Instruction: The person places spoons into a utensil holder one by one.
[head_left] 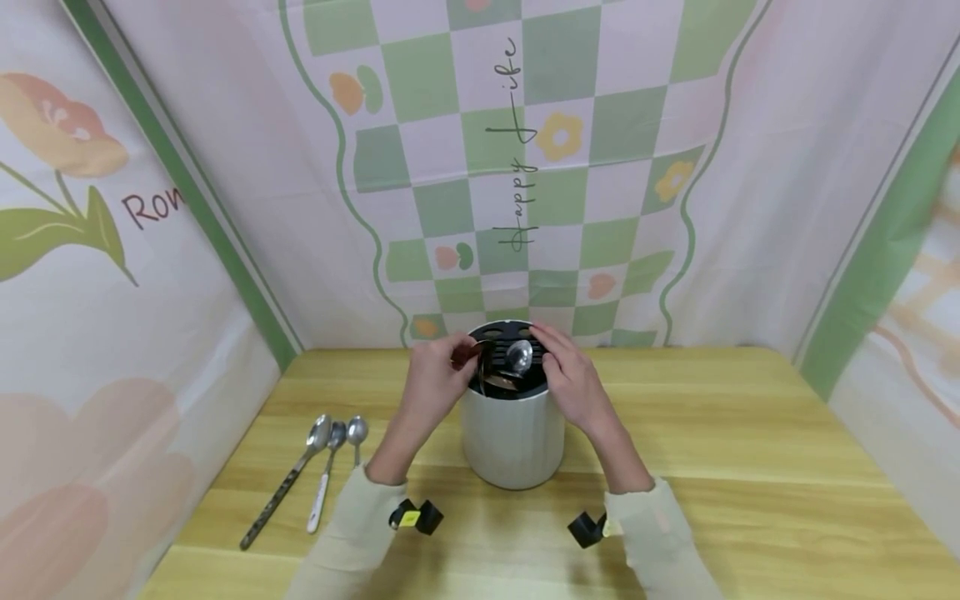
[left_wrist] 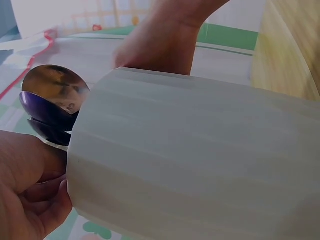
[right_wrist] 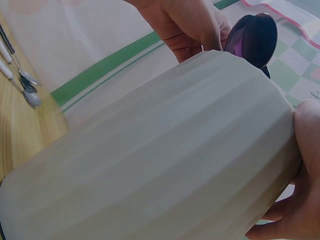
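Pinching a spoon [head_left: 467, 352] w/ left hand [head_left: 433, 379] over holder [head_left: 512, 433] at table [head_left: 750, 433] centre; right hand [head_left: 572, 375] cups rim, grip unclear. Best: steady holder, lift spoon straight up.

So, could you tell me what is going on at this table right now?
A person is working at a white cutlery holder that stands upright on the wooden table. The left hand pinches a spoon at the holder's black slotted top, while the right hand rests on the rim on the other side. Another spoon bowl sticks up from the slots. Three more spoons lie side by side on the table to the person's left.
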